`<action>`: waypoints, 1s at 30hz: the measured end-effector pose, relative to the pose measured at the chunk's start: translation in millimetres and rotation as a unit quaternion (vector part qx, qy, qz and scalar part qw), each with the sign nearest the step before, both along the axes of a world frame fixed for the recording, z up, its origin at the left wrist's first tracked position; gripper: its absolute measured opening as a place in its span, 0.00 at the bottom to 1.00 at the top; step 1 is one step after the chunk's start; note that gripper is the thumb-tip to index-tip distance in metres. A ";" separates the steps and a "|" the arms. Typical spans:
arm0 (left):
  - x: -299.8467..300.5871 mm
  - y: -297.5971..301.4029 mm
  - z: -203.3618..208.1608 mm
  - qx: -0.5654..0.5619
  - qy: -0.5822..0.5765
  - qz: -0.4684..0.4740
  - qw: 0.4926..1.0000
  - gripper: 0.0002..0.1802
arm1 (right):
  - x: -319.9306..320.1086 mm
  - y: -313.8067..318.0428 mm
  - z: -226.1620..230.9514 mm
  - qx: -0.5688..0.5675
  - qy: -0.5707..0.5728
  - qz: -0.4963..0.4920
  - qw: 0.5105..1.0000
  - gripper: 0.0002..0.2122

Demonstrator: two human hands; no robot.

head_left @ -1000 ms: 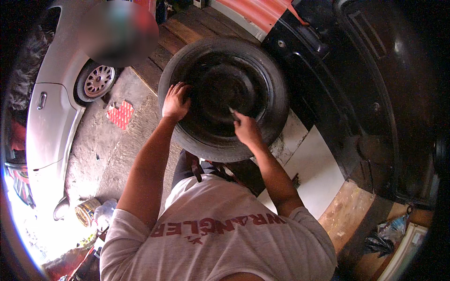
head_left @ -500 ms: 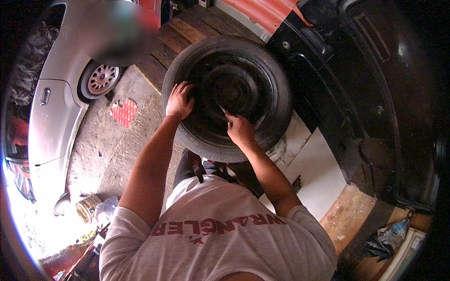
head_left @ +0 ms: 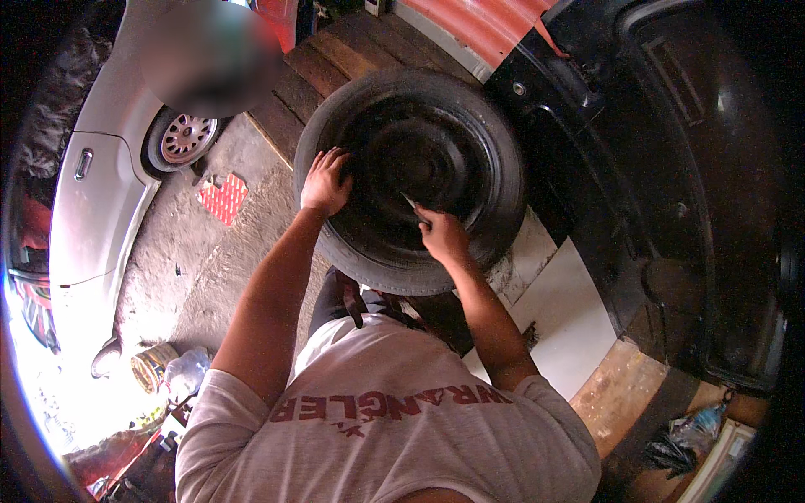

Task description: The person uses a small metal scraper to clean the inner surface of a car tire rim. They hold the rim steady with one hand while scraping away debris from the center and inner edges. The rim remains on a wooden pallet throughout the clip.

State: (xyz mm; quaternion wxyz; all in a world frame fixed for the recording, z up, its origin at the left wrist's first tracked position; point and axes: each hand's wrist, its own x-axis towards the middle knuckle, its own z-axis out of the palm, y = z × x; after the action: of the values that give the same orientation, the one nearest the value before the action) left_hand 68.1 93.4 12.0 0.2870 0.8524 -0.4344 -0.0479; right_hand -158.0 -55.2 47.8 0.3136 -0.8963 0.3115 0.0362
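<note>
A slender tool (head_left: 409, 201) was held to a dark wheel (head_left: 425, 168) in front of the person (head_left: 394, 453).
The hands were apart: the left hand (head_left: 327, 184) lay over the left side of the tyre (head_left: 506, 151), while the right hand (head_left: 444, 236) was closed around the tool, its pale tip towards the wheel's middle; contact there could not be told. Good handling seemed to call for a steady left palm, small controlled movements, and a tip kept clear of rubber and fingers.

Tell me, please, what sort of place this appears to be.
Probably a garage or car workshop: a silver car stands at left, and an apparently loose tyred wheel is at centre.
</note>
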 end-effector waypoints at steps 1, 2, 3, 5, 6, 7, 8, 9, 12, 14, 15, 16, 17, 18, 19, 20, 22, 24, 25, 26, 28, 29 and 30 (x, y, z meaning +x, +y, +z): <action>0.3 -0.3 -3.0 -0.006 0.001 -0.003 1.000 0.28 | 5.9 6.0 -4.1 -0.018 -0.019 0.002 1.000 0.17; 2.0 -0.5 -5.6 -0.008 -0.007 -0.002 1.000 0.28 | 10.8 8.6 -6.6 -0.027 -0.028 -0.005 0.999 0.17; 2.4 -0.1 -6.6 -0.009 -0.013 -0.002 1.000 0.28 | 15.1 10.8 -8.1 -0.036 -0.035 -0.011 0.999 0.17; 1.9 -2.1 -8.8 -0.013 -0.011 -0.005 1.000 0.27 | 14.2 5.5 -16.5 -0.045 -0.055 -0.042 0.997 0.17; 1.0 -1.7 -6.7 -0.015 -0.003 -0.008 1.000 0.27 | 9.5 1.7 -14.0 -0.030 -0.089 -0.043 0.995 0.18; 1.0 0.6 -4.7 -0.015 0.004 -0.007 1.000 0.27 | 3.5 -1.9 -5.7 -0.013 -0.123 -0.041 0.992 0.18; 1.3 2.3 -3.2 -0.016 0.004 -0.003 1.000 0.27 | -2.9 -7.5 4.4 0.004 -0.156 -0.039 0.987 0.18; 1.8 6.8 -1.9 -0.014 0.004 0.004 1.000 0.27 | -5.3 -13.2 32.8 0.045 -0.059 -0.060 0.995 0.19; 1.3 2.5 -1.8 -0.013 -0.005 -0.008 1.000 0.27 | -34.1 -36.8 13.2 -0.004 -0.016 -0.122 0.992 0.20; 1.9 4.4 -5.9 -0.012 -0.011 -0.010 1.000 0.27 | -24.2 -26.0 14.7 -0.013 0.037 -0.084 0.996 0.19; 1.4 1.3 -7.5 -0.017 -0.011 -0.012 1.000 0.27 | -21.9 -20.3 0.2 -0.043 0.001 -0.069 0.997 0.19; 2.7 0.8 -6.9 -0.020 -0.014 -0.011 1.000 0.27 | -16.0 -9.2 -1.4 -0.063 0.011 -0.068 0.996 0.20; 3.9 0.1 -6.1 -0.013 -0.017 -0.015 1.000 0.27 | -8.0 2.8 -5.0 -0.052 -0.005 -0.059 0.997 0.20; 3.6 -1.0 -5.2 -0.007 -0.018 -0.020 1.000 0.27 | -0.2 14.9 -9.0 -0.041 -0.020 -0.051 0.998 0.20; 3.3 -2.1 -4.6 0.000 -0.020 -0.025 0.999 0.27 | 10.3 27.5 -11.1 -0.048 -0.018 -0.046 0.998 0.20; 2.5 -2.8 -7.5 -0.001 -0.016 -0.022 1.000 0.27 | 16.3 34.4 -10.7 -0.055 -0.016 -0.041 0.997 0.20; 5.0 1.6 -10.5 -0.003 -0.014 -0.007 1.000 0.27 | 19.3 32.0 -2.9 -0.014 -0.047 -0.056 0.997 0.19; 3.3 3.4 -10.3 0.002 -0.007 0.001 1.000 0.27 | 6.7 16.1 -2.0 0.008 -0.086 -0.063 0.994 0.20; 3.5 3.9 -7.8 0.005 -0.005 0.007 1.000 0.27 | -3.2 6.6 -0.6 0.020 -0.063 -0.088 0.994 0.20; 4.9 5.2 -5.1 0.000 -0.008 0.004 1.000 0.27 | -12.0 -2.3 0.5 0.032 -0.041 -0.113 0.992 0.20; -0.2 4.0 -1.9 -0.010 -0.006 -0.009 1.000 0.28 | -24.9 -13.3 2.8 0.000 0.034 -0.125 0.992 0.19; -0.5 4.7 -1.7 -0.008 -0.006 -0.010 1.000 0.27 | -26.0 -12.5 -1.6 -0.022 0.008 -0.102 0.995 0.19; 0.9 3.2 -0.6 -0.009 -0.008 -0.012 1.000 0.27 | -24.1 -11.3 -3.2 -0.046 -0.020 -0.079 0.996 0.19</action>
State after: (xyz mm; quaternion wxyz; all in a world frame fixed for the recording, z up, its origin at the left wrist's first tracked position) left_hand 69.0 96.6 11.5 0.2903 0.8448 -0.4476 -0.0409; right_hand -182.1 -66.4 44.6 0.2801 -0.8829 0.3763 -0.0212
